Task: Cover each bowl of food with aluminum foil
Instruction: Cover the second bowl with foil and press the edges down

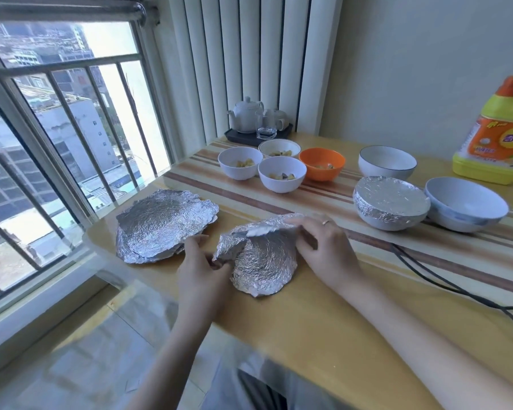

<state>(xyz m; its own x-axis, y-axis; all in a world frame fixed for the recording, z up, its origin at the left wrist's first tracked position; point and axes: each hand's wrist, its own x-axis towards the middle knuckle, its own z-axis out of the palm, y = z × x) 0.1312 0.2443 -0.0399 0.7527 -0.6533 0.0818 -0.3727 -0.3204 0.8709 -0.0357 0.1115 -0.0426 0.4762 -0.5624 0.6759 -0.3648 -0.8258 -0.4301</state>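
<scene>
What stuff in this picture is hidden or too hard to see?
Head view, the only one:
- Inside the foil-covered white bowl: hidden by its crinkled foil.
- Food in the small orange bowl: too small to name.
- Yellow and orange detergent bottle: cut off by the right edge.
- Table under the crumpled foil sheet, which the left hand and right hand hold: hidden.

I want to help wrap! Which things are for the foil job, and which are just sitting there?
For the job: foil sheet in both hands, foil stack, small food bowls, orange bowl, wrapped bowl.

Just sitting there: teapot, glass, soap jug, cable.
</scene>
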